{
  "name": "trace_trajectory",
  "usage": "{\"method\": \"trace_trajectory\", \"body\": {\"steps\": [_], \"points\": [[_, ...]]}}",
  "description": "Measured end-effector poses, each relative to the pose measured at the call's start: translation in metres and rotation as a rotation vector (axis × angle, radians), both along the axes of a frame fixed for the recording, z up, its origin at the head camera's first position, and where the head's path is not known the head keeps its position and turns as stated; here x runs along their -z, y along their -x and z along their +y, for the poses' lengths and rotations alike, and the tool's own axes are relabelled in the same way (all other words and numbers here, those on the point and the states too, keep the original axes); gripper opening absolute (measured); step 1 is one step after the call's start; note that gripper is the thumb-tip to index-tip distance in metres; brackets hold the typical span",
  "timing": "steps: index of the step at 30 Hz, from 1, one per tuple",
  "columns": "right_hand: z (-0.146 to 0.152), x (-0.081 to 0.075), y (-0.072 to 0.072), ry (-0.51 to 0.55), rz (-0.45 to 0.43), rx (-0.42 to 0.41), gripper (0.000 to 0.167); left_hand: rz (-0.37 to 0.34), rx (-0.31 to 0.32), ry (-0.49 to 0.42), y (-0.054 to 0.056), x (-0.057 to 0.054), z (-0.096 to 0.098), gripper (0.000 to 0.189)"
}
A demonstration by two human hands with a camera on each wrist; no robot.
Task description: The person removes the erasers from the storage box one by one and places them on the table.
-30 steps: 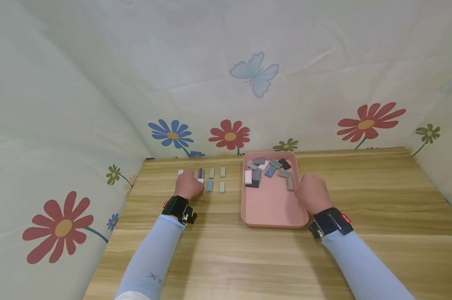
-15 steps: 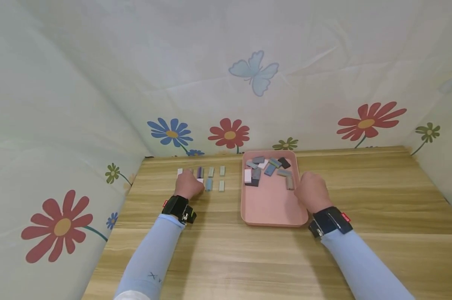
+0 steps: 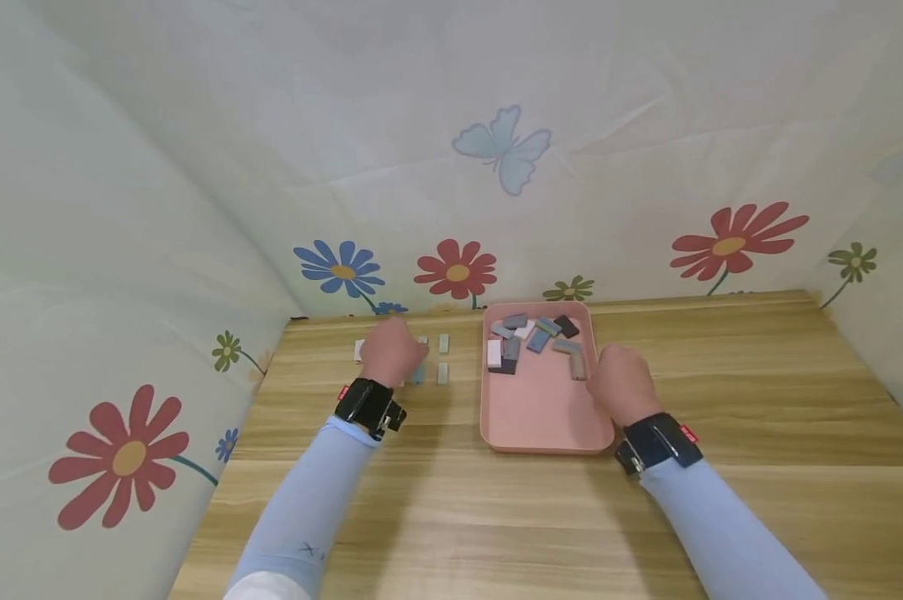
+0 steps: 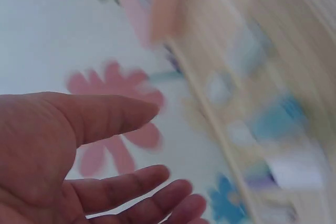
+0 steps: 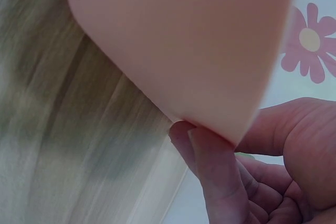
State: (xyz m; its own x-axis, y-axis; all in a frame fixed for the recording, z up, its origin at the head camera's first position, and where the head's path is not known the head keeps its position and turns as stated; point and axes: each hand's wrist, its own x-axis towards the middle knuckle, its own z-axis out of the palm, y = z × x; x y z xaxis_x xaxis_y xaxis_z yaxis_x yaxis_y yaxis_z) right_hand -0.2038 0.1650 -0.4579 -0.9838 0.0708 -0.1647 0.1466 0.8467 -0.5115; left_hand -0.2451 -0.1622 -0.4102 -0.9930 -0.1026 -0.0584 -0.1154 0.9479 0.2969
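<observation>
My left hand (image 3: 393,350) hovers over small rectangular blocks, like erasers, standing in two short rows on the table. Nothing lies between its thumb and spread fingers in the left wrist view. Below it, blurred, are a blue block (image 4: 277,120) and a white block (image 4: 300,169). Pale green blocks (image 3: 443,373) show to its right in the head view, and a white block (image 3: 358,351) peeks out at its left; others are hidden under the hand. My right hand (image 3: 622,385) pinches the right rim of the pink tray (image 3: 541,421) between thumb and fingers.
Several grey, blue, white and black blocks (image 3: 539,341) lie loosely in the far half of the tray. The wooden table (image 3: 451,508) meets a flower-printed cloth wall (image 3: 631,150) at its back edge.
My left hand has lifted off the blocks and shifted slightly right and away from me, its fingers parted. My right hand keeps its hold on the tray.
</observation>
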Motion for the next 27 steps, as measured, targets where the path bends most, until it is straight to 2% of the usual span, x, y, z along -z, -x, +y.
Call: {"method": "trace_trajectory", "body": {"steps": [2, 4, 7, 10, 12, 16, 18, 19, 21, 22, 24, 26, 27], "points": [[0.002, -0.001, 0.0, 0.004, -0.004, 0.003, 0.013, 0.022, 0.038, -0.041, -0.001, -0.009, 0.021, 0.03], [0.003, -0.001, 0.0, 0.011, -0.006, 0.007, 0.013, 0.044, 0.08, -0.099, -0.001, -0.012, 0.043, 0.027], [0.004, 0.0, 0.0, 0.025, 0.007, 0.014, 0.011, 0.05, 0.148, -0.194, -0.001, -0.012, 0.075, 0.038], [0.003, 0.002, -0.001, 0.034, 0.009, 0.02, 0.008, 0.047, 0.21, -0.258, 0.001, -0.005, 0.103, 0.044], [0.001, 0.003, -0.001, 0.04, 0.004, 0.025, 0.007, 0.048, 0.253, -0.29, 0.002, 0.001, 0.119, 0.036], [0.0, 0.008, -0.001, 0.035, 0.003, 0.015, 0.008, 0.087, 0.345, -0.297, 0.004, 0.012, 0.148, 0.021], [0.001, 0.009, 0.0, 0.014, 0.034, 0.006, 0.008, 0.1, 0.389, -0.326, 0.006, 0.017, 0.162, 0.015], [0.001, 0.009, 0.0, 0.003, 0.049, 0.006, 0.01, 0.102, 0.41, -0.342, 0.007, 0.019, 0.168, 0.02], [0.002, 0.008, 0.0, -0.017, 0.091, 0.002, 0.016, 0.081, 0.427, -0.391, 0.009, 0.025, 0.18, 0.017], [0.002, 0.007, 0.0, -0.027, 0.109, 0.0, 0.02, 0.054, 0.426, -0.418, 0.009, 0.026, 0.186, 0.008], [0.002, 0.006, 0.0, -0.02, 0.124, 0.004, 0.027, 0.018, 0.437, -0.409, 0.009, 0.028, 0.195, 0.004], [0.003, 0.006, -0.001, -0.008, 0.126, 0.003, 0.029, 0.005, 0.46, -0.335, 0.008, 0.03, 0.203, 0.022], [0.003, 0.006, -0.002, -0.001, 0.121, 0.005, 0.028, -0.002, 0.478, -0.308, 0.007, 0.032, 0.207, 0.024]]}}
